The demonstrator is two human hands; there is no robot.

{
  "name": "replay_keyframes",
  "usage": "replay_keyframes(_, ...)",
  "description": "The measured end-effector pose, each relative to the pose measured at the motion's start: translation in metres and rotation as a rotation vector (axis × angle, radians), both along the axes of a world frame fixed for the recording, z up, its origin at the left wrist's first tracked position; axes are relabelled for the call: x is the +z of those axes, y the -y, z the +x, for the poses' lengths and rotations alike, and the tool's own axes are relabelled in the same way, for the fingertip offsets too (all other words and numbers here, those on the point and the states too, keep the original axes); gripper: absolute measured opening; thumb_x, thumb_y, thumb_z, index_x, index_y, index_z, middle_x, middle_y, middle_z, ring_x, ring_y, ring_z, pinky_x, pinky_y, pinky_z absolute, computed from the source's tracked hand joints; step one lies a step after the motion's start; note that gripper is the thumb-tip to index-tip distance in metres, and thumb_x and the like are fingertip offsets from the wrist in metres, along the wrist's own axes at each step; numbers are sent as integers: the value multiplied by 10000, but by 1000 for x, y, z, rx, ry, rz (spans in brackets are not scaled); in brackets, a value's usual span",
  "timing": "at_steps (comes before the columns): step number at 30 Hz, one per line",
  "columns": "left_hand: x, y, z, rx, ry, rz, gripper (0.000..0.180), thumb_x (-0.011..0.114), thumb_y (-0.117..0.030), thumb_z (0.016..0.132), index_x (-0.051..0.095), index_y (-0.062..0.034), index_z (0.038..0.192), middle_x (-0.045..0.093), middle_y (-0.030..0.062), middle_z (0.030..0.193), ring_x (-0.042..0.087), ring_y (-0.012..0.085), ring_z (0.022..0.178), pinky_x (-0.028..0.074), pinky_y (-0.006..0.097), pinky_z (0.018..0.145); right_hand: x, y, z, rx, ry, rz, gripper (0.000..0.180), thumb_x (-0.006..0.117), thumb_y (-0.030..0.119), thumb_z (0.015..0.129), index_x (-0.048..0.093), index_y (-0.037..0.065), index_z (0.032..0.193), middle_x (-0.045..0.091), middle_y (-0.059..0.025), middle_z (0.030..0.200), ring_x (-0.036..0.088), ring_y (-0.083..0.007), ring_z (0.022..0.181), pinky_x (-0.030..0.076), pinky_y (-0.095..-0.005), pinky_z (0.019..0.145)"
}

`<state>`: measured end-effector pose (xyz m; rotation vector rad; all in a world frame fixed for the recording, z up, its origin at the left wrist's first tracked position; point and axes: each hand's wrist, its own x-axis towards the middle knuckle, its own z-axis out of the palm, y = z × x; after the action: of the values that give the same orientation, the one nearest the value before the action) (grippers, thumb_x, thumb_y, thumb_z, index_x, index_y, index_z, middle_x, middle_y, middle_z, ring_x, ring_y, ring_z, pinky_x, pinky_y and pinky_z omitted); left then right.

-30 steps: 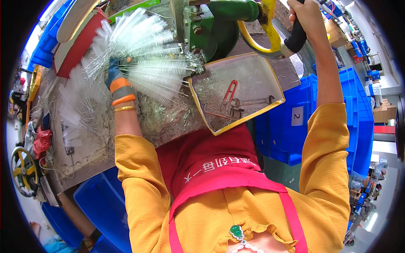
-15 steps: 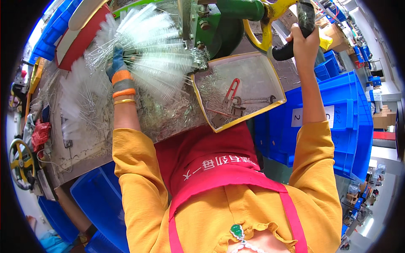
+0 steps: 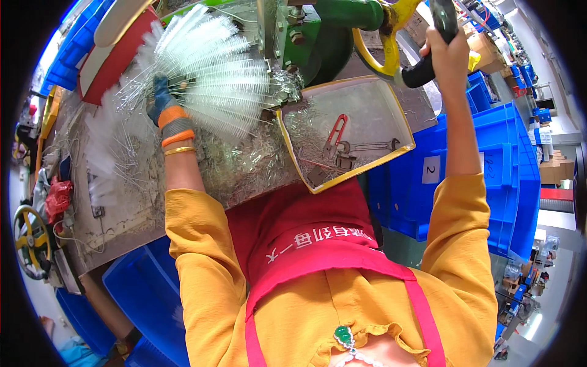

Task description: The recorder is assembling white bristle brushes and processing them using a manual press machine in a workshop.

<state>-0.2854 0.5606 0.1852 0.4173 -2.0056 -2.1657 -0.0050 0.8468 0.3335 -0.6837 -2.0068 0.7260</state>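
Observation:
My left hand, in a blue and orange glove, is closed around the wire stems of a fan of white bristle brushes. The fan's bristly ends spread toward the upper right, just left of the green press. More brushes lie loose on the worktable, left of the glove. My bare right hand grips the black-covered rim of the yellow handwheel on the press. Fingertips of that hand curl around the rim; its thumb side is partly hidden.
A shallow yellow-edged tray holds red-handled pliers, a wrench and metal scraps. Wire clippings litter the worktable. Blue bins stand at the right, others at lower left. A red board rises at the far left.
My left hand and the brush fan have shifted slightly left, away from the press. The handwheel has turned a little, and my right hand has moved with its rim.

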Motion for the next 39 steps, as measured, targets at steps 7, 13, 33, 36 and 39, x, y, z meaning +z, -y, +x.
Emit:
replay_keyframes(7, -5, -15, -4, -22, -46, 45, 390, 686, -329, 645, 594, 4, 824, 590, 54, 753, 531, 140, 585, 434, 260, 540, 46, 1, -12, -64, 125, 51, 156, 461, 100, 692, 498, -47, 655, 471, -62, 462, 464, -147, 355, 370, -264, 358)
replay_keyframes(13, 32, 5, 26, -261, 22, 33, 386, 672, -340, 656, 600, -5, 833, 586, 51, 769, 533, 128, 611, 432, 239, 558, -59, 15, 5, -34, -394, 22, 226, 538, 64, 695, 398, -13, 856, 504, -58, 546, 523, -125, 462, 428, -237, 462)
replay_keyframes(33, -13, -8, -8, -412, -120, 236, 265, 671, -153, 670, 594, 16, 859, 596, 61, 798, 550, 124, 649, 447, 234, 600, 40, -25, -3, 5, 243, -4, 170, 512, 146, 708, 463, -8, 758, 497, -50, 502, 512, -113, 463, 423, -242, 470)
replay_keyframes(36, -14, -1, -10, -409, -132, 214, 258, 670, -140, 668, 594, 17, 858, 596, 62, 800, 550, 125, 653, 448, 234, 605, 66, 16, -22, -137, 243, 54, 160, 466, 107, 686, 499, -49, 672, 474, -62, 469, 466, -148, 360, 370, -265, 357)
replay_keyframes(39, -14, 0, -11, -412, -139, 201, 251, 669, -127, 666, 593, 17, 857, 595, 62, 802, 551, 126, 657, 448, 235, 610, 71, 10, -25, 2, 249, 60, 162, 470, 110, 684, 498, -50, 685, 473, -60, 475, 467, -145, 369, 372, -265, 359)
